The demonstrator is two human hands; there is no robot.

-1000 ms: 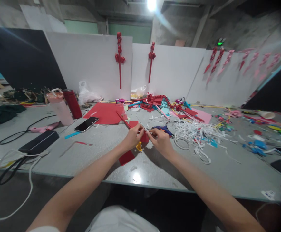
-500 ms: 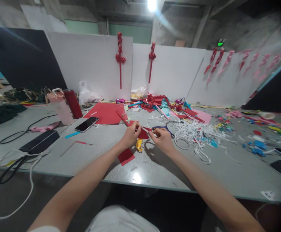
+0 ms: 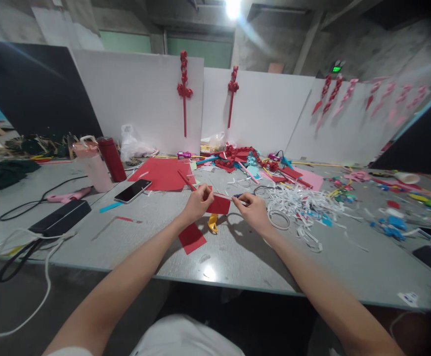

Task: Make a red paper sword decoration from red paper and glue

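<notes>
My left hand [image 3: 199,202] pinches a small red paper piece [image 3: 219,204] by its left end, held above the table. A thin whitish strip [image 3: 223,196] runs along the upper edge of that paper towards my right hand [image 3: 250,210]. The fingers of my right hand are pinched together at the strip's right end; the tips partly hide what lies between them. Below the held paper a yellow curved object [image 3: 213,224] rests on the table. Another red paper piece [image 3: 192,239] lies by my left forearm, and a thin red paper stick [image 3: 187,180] lies beyond my left hand.
A white ring-shaped roll [image 3: 279,220] and a heap of white strips [image 3: 304,202] lie right of my right hand. To the left are a phone [image 3: 133,191], a large red sheet [image 3: 159,173], a pink bottle [image 3: 94,168] and a red flask [image 3: 112,159]. Red paper ornaments [image 3: 184,91] hang behind.
The red paper piece has turned so its broad face shows more. My right hand has shifted slightly right, away from the paper; my left hand has moved slightly left.
</notes>
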